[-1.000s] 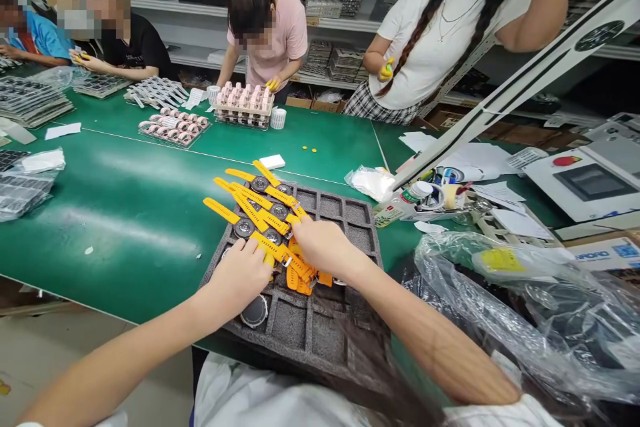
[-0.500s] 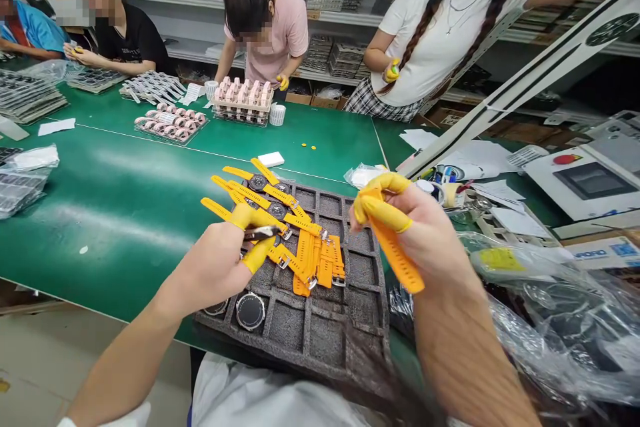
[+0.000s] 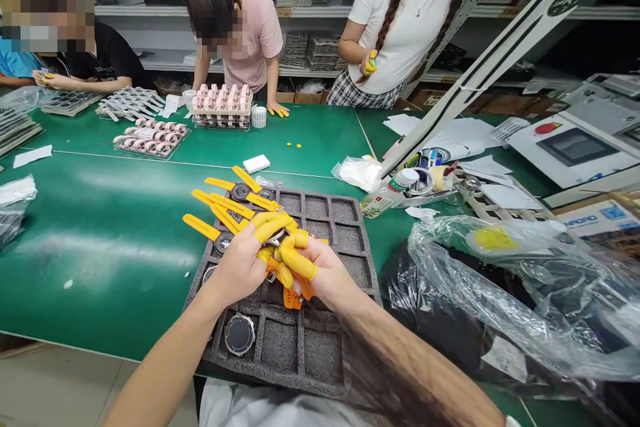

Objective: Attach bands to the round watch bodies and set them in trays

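Note:
My left hand [image 3: 245, 257], with yellow finger cots on its fingertips, is closed on a dark round watch case [image 3: 276, 238] seen edge-on. My right hand [image 3: 316, 265], also in finger cots, meets it and pinches an orange watch strap [image 3: 306, 287], largely covered by the fingers. Both hands are above a grey foam tray [image 3: 320, 383] with square pockets. Several watches with orange straps [image 3: 240, 192] lie over the tray's far left part. A watch face without a strap [image 3: 240, 334] sits in a near left pocket. The loose straps under my hands are mostly hidden.
A bottle [image 3: 393, 192] and a box of small tools stand right of the tray. Plastic-wrapped goods [image 3: 475, 293] fill the right side. A slanted white post [image 3: 480, 73] rises at the right. Across the green table [image 3: 125, 213], co-workers stand or sit near racks of pink items [image 3: 223, 107].
My right hand has moved left and down with the strap, from right of the tray to the watch case in my left hand. The view has swung to the right.

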